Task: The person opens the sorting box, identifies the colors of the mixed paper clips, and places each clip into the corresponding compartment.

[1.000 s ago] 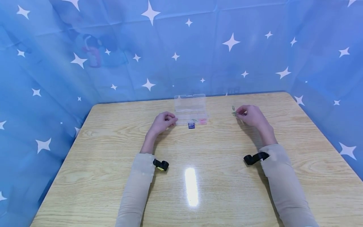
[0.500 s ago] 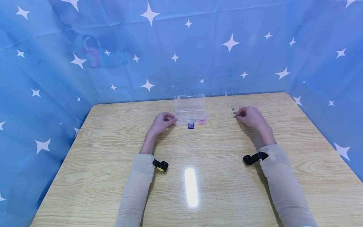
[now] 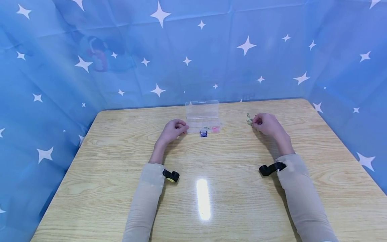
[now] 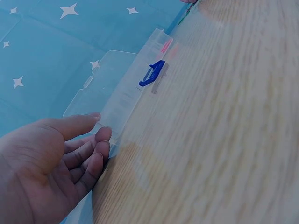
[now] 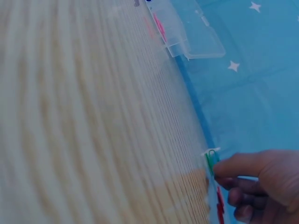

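Green paper clip (image 5: 209, 161) sits right of the clear box (image 4: 122, 93), far part of the counter (image 3: 232, 158). Probably light, springy, slick; take one end. My right hand (image 5: 273, 179) pinches it, palm down. Left hand (image 4: 46, 161), loosely curled, touches box's left end; can't tell if gripping.

Backdrop (image 3: 199, 42) is showing blue, scattered with white four-pointed stars; a faint pink-and-dark figure (image 3: 98, 55) is tinting its left part. Bench (image 3: 229, 161) is displaying pale tan wood grain in wavy streaks, a white glare (image 3: 203, 200) gleaming on it. Box (image 3: 202, 110) is looking colourless, see-through; its latch (image 4: 152, 73) is reading deep blue, the pieces (image 3: 216, 129) inside bright pink. Paper clips (image 3: 248, 115) are showing green; a blurred piece (image 5: 219, 204) is standing out red. Sleeves (image 3: 142, 208) are appearing plain greyish-beige, wrist cameras (image 3: 267, 169) black.
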Available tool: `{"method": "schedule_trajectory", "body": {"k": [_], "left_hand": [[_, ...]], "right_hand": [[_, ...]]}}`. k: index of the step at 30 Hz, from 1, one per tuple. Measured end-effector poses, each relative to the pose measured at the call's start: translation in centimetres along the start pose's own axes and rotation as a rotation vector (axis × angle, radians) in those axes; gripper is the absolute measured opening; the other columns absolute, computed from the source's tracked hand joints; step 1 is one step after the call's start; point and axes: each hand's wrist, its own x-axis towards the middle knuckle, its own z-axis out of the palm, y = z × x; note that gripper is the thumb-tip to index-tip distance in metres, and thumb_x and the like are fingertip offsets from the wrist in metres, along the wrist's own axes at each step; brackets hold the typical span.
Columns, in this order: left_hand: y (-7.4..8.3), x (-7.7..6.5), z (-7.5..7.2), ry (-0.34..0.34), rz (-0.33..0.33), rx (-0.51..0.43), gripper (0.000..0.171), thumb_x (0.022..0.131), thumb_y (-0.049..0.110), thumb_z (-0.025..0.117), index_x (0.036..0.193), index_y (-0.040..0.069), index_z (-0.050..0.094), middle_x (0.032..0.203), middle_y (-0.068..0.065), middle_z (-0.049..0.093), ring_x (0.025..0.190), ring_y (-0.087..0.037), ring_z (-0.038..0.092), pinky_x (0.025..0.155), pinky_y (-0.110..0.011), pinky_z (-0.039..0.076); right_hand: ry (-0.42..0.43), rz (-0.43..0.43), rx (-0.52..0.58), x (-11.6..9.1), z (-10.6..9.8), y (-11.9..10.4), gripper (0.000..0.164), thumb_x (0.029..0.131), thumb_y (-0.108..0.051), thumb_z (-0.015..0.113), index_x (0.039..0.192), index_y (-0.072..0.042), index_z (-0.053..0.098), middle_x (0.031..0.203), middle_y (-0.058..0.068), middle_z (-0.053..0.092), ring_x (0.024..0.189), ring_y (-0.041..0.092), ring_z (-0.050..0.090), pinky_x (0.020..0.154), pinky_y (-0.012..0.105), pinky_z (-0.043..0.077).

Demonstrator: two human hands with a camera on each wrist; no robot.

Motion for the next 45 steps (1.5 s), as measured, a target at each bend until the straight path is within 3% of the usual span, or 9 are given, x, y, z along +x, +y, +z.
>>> {"method": "schedule_trajectory", "body": {"k": [6, 14, 20, 27, 45], "left_hand": [[-0.1, 0.0, 0.0, -0.004, 0.002, 0.0, 0.03, 0.101, 0.025, 0.065, 0.118, 0.0, 0.062, 0.09, -0.01, 0.068, 0.083, -0.022, 0.064, 0.074, -0.032, 0.05], [-0.3, 0.2, -0.1, -0.005, 0.009, -0.002, 0.029, 0.102, 0.025, 0.064, 0.118, 0.0, 0.063, 0.09, -0.01, 0.068, 0.082, -0.022, 0.064, 0.07, -0.031, 0.049], [-0.4, 0.1, 0.0, -0.006, 0.011, -0.012, 0.03, 0.102, 0.025, 0.064, 0.119, 0.0, 0.063, 0.09, -0.01, 0.069, 0.083, -0.022, 0.064, 0.072, -0.031, 0.05], [-0.4, 0.0, 0.1, 0.006, 0.015, -0.02, 0.03, 0.102, 0.024, 0.065, 0.118, -0.001, 0.063, 0.089, -0.011, 0.069, 0.083, -0.023, 0.064, 0.073, -0.032, 0.05], [-0.3, -0.2, 0.2, 0.014, -0.017, -0.036, 0.028, 0.101, 0.026, 0.065, 0.114, 0.002, 0.063, 0.09, -0.01, 0.069, 0.083, -0.023, 0.064, 0.073, -0.032, 0.05]], "right_hand": [[0.007, -0.011, 0.018, -0.1, 0.0, -0.4, 0.016, 0.099, -0.009, 0.062, 0.108, 0.004, 0.066, 0.102, 0.02, 0.067, 0.09, 0.031, 0.061, 0.073, 0.037, 0.049], [0.043, -0.048, 0.04, -0.2, -0.1, -1.1, 0.014, 0.099, -0.008, 0.062, 0.107, 0.003, 0.067, 0.1, 0.02, 0.067, 0.086, 0.028, 0.062, 0.067, 0.032, 0.049], [0.031, -0.043, 0.05, -0.2, -0.1, -1.9, 0.016, 0.1, -0.009, 0.06, 0.108, 0.002, 0.067, 0.103, 0.02, 0.066, 0.088, 0.03, 0.062, 0.068, 0.035, 0.049], [0.032, -0.081, 0.047, 0.0, 0.3, -3.2, 0.015, 0.1, -0.009, 0.06, 0.108, 0.002, 0.068, 0.103, 0.019, 0.068, 0.091, 0.031, 0.063, 0.074, 0.039, 0.05], [0.035, -0.171, 0.006, 1.1, 1.3, -7.3, 0.014, 0.099, -0.009, 0.061, 0.104, 0.0, 0.07, 0.097, 0.014, 0.069, 0.085, 0.027, 0.063, 0.074, 0.042, 0.049]]}}
